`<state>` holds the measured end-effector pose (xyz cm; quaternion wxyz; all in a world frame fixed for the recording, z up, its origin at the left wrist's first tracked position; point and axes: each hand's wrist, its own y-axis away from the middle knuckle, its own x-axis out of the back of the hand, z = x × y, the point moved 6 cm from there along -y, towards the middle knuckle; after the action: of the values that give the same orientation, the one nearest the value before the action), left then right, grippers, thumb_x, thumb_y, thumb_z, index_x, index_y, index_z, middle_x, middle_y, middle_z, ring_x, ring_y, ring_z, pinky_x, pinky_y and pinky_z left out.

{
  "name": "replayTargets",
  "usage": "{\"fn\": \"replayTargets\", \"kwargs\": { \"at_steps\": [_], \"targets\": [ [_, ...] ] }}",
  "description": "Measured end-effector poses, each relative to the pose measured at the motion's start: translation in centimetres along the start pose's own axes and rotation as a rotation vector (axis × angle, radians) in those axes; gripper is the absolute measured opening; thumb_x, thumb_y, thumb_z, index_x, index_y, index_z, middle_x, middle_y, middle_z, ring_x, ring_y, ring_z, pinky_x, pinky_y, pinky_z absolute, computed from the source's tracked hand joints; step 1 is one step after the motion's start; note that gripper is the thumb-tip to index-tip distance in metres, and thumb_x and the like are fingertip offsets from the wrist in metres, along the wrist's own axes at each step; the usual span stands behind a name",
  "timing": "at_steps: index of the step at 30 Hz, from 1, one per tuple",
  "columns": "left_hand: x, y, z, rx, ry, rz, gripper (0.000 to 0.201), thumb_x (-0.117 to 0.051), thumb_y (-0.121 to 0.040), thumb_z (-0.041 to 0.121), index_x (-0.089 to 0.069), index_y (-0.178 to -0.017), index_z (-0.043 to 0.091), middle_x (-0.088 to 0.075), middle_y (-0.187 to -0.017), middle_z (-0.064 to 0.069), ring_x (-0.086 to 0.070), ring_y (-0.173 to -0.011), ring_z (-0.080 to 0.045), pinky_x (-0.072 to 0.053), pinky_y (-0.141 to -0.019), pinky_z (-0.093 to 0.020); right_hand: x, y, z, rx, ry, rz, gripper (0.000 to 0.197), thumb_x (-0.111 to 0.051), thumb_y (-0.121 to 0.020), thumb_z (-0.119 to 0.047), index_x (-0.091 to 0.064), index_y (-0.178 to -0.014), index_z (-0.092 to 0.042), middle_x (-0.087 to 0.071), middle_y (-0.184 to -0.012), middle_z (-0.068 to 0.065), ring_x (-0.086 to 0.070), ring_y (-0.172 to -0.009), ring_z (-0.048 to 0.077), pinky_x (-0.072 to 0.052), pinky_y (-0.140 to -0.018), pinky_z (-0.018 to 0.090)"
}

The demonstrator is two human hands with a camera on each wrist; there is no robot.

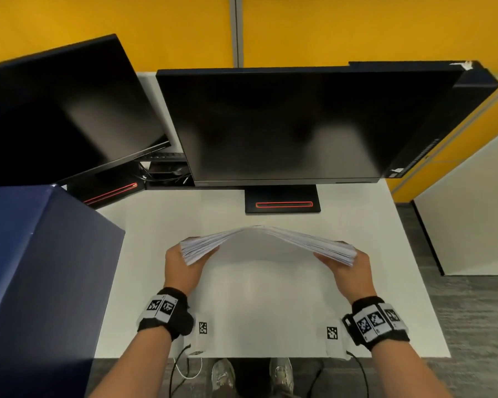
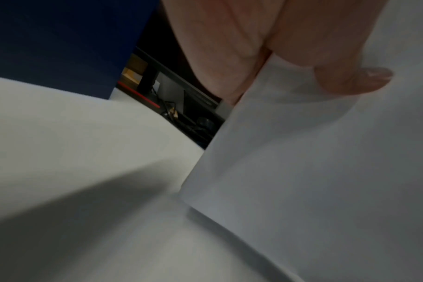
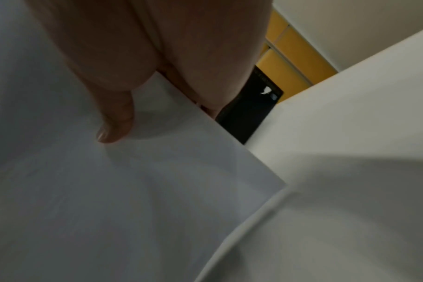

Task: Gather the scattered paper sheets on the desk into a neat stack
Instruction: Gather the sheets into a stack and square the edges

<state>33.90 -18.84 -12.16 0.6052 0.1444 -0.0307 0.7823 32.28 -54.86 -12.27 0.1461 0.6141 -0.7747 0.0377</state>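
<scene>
Both hands gripped the sheets (image 1: 266, 242), left hand (image 1: 181, 268) and right hand (image 1: 348, 272) at opposite ends, bowed up above the desk (image 1: 357, 219) near its front edge. Squaring seemed underway; next, tapping edges flush on the desk.

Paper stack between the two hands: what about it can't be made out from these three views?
- Head view: the fingers of the left hand and right hand are hidden behind the paper stack.
- Head view: whether the stack's bottom edge touches the desk; white on white.
- Left wrist view: only a thumb shows; sheet edges are blurred.
- Right wrist view: the same, thumb only.
- Any print is too small to read.
</scene>
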Motion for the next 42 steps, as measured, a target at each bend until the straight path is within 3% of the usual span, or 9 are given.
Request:
{"fn": "replayTargets", "kwargs": {
  "at_steps": [4,7,11,17,24,29,31,34,42],
  "targets": [
    [0.0,0.4,0.6,-0.007,0.091,0.088,0.024,-0.077,-0.083,0.007,-0.067,-0.102,0.019,-0.07,-0.101,0.006,-0.066,-0.088,0.008,-0.051,-0.083,-0.011,-0.2,0.5,-0.5,-0.026,-0.114,0.048,0.021,-0.076,-0.08,-0.004,-0.068,-0.089,-0.022,-0.073,-0.074,-0.022,-0.064,-0.07,-0.011,-0.048,-0.07,0.007],
    [0.0,1.4,2.7,-0.099,0.148,0.166,0.029,-0.073,-0.087,0.004,-0.06,-0.112,0.009,-0.066,-0.101,0.003,-0.064,-0.087,0.007,-0.051,-0.083,-0.01,-0.3,0.9,-1.8,0.006,-0.203,0.107,0.027,-0.079,-0.078,-0.012,-0.064,-0.099,-0.022,-0.071,-0.097,-0.004,-0.066,-0.089,0.007,-0.052,-0.083,0.019],
    [-0.3,1.9,4.0,-0.094,0.219,0.308,0.014,-0.068,-0.093,0.015,-0.061,-0.102,0.007,-0.064,-0.089,0.002,-0.061,-0.075,0.01,-0.047,-0.074,-0.007,-1.0,0.8,-3.0,-0.029,-0.302,0.246,0.026,-0.071,-0.079,-0.042,-0.061,-0.085,-0.019,-0.064,-0.085,0.001,-0.059,-0.078,0.013,-0.048,-0.073,0.024],
    [-0.1,0.9,3.8,-0.047,0.197,0.324,0.014,-0.058,-0.093,-0.003,-0.065,-0.105,-0.001,-0.069,-0.082,0.019,-0.061,-0.083,0.011,-0.046,-0.09,-0.013,-0.5,-0.3,-3.6,-0.065,-0.362,0.365,0.021,-0.054,-0.085,0.0,-0.057,-0.07,-0.014,-0.06,-0.076,0.004,-0.055,-0.076,0.02,-0.041,-0.074,0.03],
    [0.0,0.7,3.4,-0.025,0.213,0.293,0.02,-0.065,-0.092,0.009,-0.066,-0.109,0.02,-0.073,-0.093,0.0,-0.067,-0.093,-0.01,-0.05,-0.099,-0.039,-0.5,-0.6,-4.4,0.028,-0.307,0.286,0.016,-0.055,-0.089,-0.003,-0.064,-0.089,-0.016,-0.066,-0.082,0.002,-0.06,-0.084,0.016,-0.044,-0.083,0.029],
    [0.2,-0.2,1.0,-0.048,0.255,-0.014,0.075,-0.074,-0.074,-0.018,-0.051,-0.137,0.016,-0.07,-0.114,0.002,-0.07,-0.103,-0.006,-0.056,-0.086,-0.019,0.6,-1.1,-2.7,0.072,-0.255,-0.039,0.052,-0.066,-0.084,0.004,-0.052,-0.129,-0.016,-0.071,-0.106,-0.003,-0.067,-0.099,0.005,-0.053,-0.084,0.018],
    [0.2,-1.2,-1.2,-0.012,0.106,-0.088,0.076,-0.085,-0.064,-0.014,-0.061,-0.129,0.018,-0.071,-0.113,0.008,-0.07,-0.103,-0.004,-0.053,-0.087,-0.015,0.6,-1.7,-1.0,0.016,-0.076,-0.129,0.062,-0.077,-0.072,0.011,-0.059,-0.125,-0.015,-0.072,-0.105,-0.004,-0.068,-0.1,0.006,-0.053,-0.083,0.014],
    [-1.0,-2.2,-1.3,0.027,-0.091,-0.075,0.038,-0.085,-0.071,-0.005,-0.073,-0.095,0.021,-0.075,-0.093,0.007,-0.074,-0.091,-0.016,-0.051,-0.071,-0.006,-1.1,-2.2,-0.2,-0.099,0.2,-0.112,0.018,-0.075,-0.079,0.006,-0.069,-0.077,-0.011,-0.068,-0.074,-0.01,-0.067,-0.085,0.014,-0.046,-0.064,0.004],
    [1.1,-1.5,5.5,-0.178,0.072,0.002,0.028,-0.087,-0.068,0.0,-0.075,-0.088,0.015,-0.073,-0.075,0.029,-0.068,-0.074,0.012,-0.05,-0.069,-0.006,1.1,-1.3,-6.0,0.18,-0.055,0.113,0.026,-0.081,-0.074,-0.007,-0.073,-0.098,-0.016,-0.073,-0.077,-0.023,-0.067,-0.076,-0.012,-0.049,-0.069,0.005]
  ]
}}
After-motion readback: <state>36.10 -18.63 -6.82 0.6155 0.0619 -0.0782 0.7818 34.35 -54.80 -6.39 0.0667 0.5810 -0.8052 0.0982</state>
